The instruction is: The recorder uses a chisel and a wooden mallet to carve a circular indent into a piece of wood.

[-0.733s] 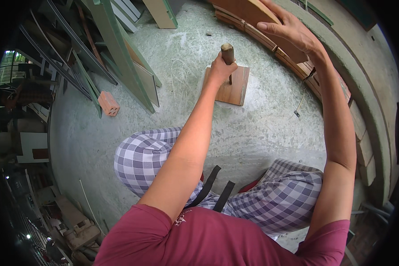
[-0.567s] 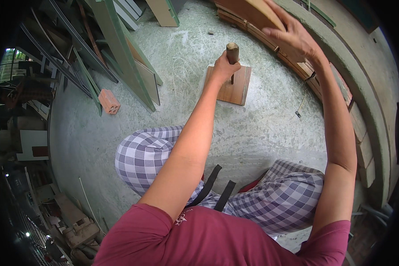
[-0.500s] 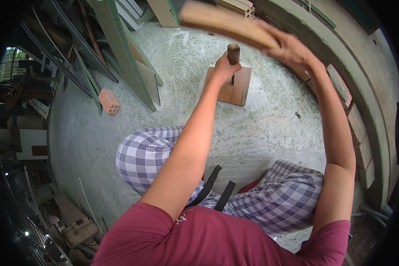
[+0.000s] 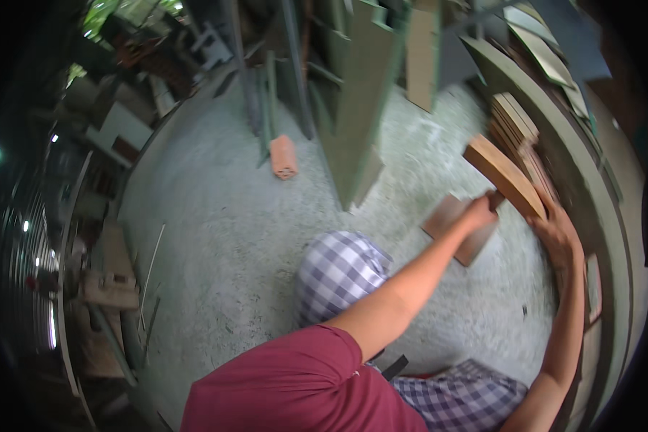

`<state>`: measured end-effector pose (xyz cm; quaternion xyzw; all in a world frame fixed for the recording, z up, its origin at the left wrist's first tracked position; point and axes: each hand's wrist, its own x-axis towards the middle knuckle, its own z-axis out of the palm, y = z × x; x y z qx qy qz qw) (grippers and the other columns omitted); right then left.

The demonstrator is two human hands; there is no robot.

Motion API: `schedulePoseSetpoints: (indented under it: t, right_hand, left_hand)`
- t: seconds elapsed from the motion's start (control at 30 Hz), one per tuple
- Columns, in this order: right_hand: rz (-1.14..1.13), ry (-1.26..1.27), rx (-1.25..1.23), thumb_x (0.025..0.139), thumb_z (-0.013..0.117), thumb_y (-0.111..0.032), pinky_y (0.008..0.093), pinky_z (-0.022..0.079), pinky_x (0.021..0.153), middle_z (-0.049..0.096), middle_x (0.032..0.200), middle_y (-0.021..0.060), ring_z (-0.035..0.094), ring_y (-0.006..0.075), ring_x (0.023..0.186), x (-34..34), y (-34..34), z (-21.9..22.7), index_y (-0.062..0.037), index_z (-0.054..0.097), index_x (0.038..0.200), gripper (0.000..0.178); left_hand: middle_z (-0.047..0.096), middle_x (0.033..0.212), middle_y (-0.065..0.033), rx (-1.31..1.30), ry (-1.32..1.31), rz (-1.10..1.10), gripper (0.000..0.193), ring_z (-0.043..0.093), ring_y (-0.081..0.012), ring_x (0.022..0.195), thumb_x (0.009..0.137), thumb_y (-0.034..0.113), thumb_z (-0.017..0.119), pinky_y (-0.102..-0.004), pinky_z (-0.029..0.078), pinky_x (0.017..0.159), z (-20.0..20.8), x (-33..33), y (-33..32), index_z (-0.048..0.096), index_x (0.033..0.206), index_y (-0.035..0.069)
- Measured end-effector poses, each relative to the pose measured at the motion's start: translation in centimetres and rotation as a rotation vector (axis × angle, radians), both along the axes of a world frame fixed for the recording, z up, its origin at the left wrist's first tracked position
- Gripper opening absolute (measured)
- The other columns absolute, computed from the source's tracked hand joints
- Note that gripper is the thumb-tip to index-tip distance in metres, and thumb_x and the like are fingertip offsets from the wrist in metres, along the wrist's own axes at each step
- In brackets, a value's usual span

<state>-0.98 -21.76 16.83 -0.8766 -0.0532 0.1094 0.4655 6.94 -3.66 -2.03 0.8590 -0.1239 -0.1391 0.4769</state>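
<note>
My left hand is closed round the handle of a chisel, held upright over a brown wooden board lying on the floor. The chisel's lower part is hidden behind my hand. In my right hand, fingers wrapped round its near end, is a thick, slightly curved wooden block. The block's middle is at the top of the chisel handle; blur keeps me from telling whether they touch.
Wooden pieces are stacked along a low concrete kerb at right. Green-edged panels lean at the back, with a hollow red brick left of them. My bent knee is near the board.
My view has swung left, so the scene sits farther right. The wooden block has come down from its raised place to the chisel handle. My left hand keeps hold of the chisel.
</note>
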Motion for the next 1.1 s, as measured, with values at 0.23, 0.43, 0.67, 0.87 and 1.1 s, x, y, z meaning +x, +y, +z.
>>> schedulePoseSetpoints:
  t: [0.23, 0.43, 0.67, 0.87, 1.1]
  right_hand:
    - [0.050, 0.011, 0.068, 0.067, 0.072, -0.024, 0.0326, 0.033, 0.103, 0.053, 0.128, 0.0143, 0.046, 0.0243, 0.121, 1.5, -3.8, -5.0, -0.0090, 0.033, 0.142, 0.086]
    - [0.059, -0.005, 0.035, 0.066, 0.073, -0.030, 0.0355, 0.036, 0.099, 0.054, 0.126, 0.0147, 0.048, 0.0251, 0.117, 1.7, -3.6, -3.8, -0.0114, 0.035, 0.141, 0.085]
    - [0.004, -0.061, 0.065, 0.065, 0.069, -0.030, 0.0339, 0.034, 0.101, 0.050, 0.130, 0.0150, 0.046, 0.0242, 0.120, 1.0, -2.1, -2.5, -0.0076, 0.034, 0.141, 0.087]
    - [-0.191, -0.382, 0.222, 0.082, 0.063, -0.032, 0.0355, 0.030, 0.105, 0.039, 0.139, 0.0156, 0.039, 0.0247, 0.128, 1.9, -3.8, -0.3, -0.0068, 0.028, 0.144, 0.075]
    - [0.029, -0.158, -0.109, 0.074, 0.069, -0.025, 0.0328, 0.030, 0.104, 0.039, 0.141, 0.0134, 0.039, 0.0221, 0.127, 1.7, -5.6, -5.0, -0.0056, 0.025, 0.145, 0.086]
  left_hand:
    - [0.059, 0.100, -0.0271, -0.155, -0.091, 0.119, 0.051, 0.057, -0.0424, 0.097, 0.066, 0.011, 0.068, -0.0457, 0.046, 0.080, 0.7, -2.2, -1.2, 0.043, 0.110, 0.002]
    - [0.058, 0.106, -0.0251, -0.181, -0.179, 0.222, 0.056, 0.055, -0.0413, 0.101, 0.069, 0.013, 0.073, -0.0447, 0.046, 0.082, -0.3, -2.0, -2.2, 0.044, 0.116, 0.001]
    - [0.056, 0.110, -0.0266, -0.150, -0.212, 0.219, 0.060, 0.054, -0.0413, 0.103, 0.071, 0.013, 0.072, -0.0431, 0.045, 0.084, -0.5, -1.9, -1.8, 0.042, 0.120, -0.002]
    - [0.056, 0.108, -0.0265, -0.207, -0.083, 0.161, 0.057, 0.054, -0.0412, 0.103, 0.073, 0.013, 0.068, -0.0437, 0.045, 0.085, -0.3, -1.8, -2.0, 0.040, 0.121, -0.002]
    - [0.058, 0.103, -0.0259, -0.189, -0.139, 0.150, 0.054, 0.056, -0.0414, 0.100, 0.072, 0.011, 0.067, -0.0446, 0.046, 0.082, 0.5, -2.2, -2.5, 0.041, 0.118, -0.001]
